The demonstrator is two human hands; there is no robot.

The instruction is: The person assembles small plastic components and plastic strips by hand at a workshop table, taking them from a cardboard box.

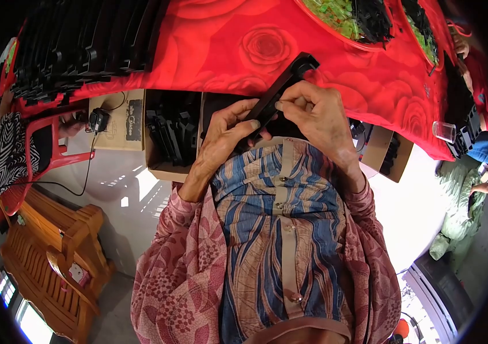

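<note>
At the near edge of the red-covered worktop (221,51), in the head view, a long black part (273,93) slants up and to the right. The left hand (224,131) grips its lower end; the right hand (323,117) has thumb and forefinger drawn together against its side, though whether they grip it I cannot tell. Similar black parts (83,43) lie at left on the worktop.

Slender black part (272,96), with a projecting lip at its far end. It slants rightward, held in the left hand (225,131).
</note>
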